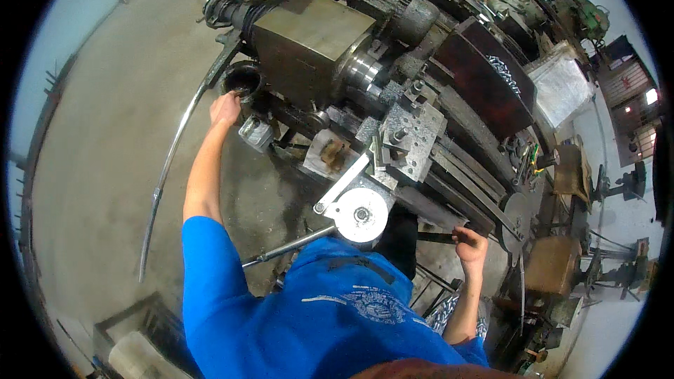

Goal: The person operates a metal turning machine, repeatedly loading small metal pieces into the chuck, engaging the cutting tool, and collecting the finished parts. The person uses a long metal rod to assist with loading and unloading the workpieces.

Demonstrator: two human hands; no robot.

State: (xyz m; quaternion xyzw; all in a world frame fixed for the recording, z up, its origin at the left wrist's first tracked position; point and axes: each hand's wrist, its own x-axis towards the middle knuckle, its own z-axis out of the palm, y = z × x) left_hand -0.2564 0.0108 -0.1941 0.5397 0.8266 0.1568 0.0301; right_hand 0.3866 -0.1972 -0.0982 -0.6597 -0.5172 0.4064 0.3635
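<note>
My left hand [225,108] reaches out at the rim of a dark round pot [243,78] beside the lathe headstock [309,31]. Its fingers are drawn together and partly hidden, so anything in them cannot be made out. My right hand [471,247] hangs by the front of the lathe bed [463,196], fingers loosely bent and apart, with nothing visible in it. Between my hands are the shiny chuck [363,71], the tool slide [414,137] with bolted clamps, and a pale round handwheel [361,215] close to my body.
A long metal bar [168,161] slants down at the left. Below the chuck sits a stained tray [328,156], with a small clear container [255,133] beside the pot. A dark red box [484,77] with metal pieces on it stands behind the slide. Other machines [562,260] line the right.
</note>
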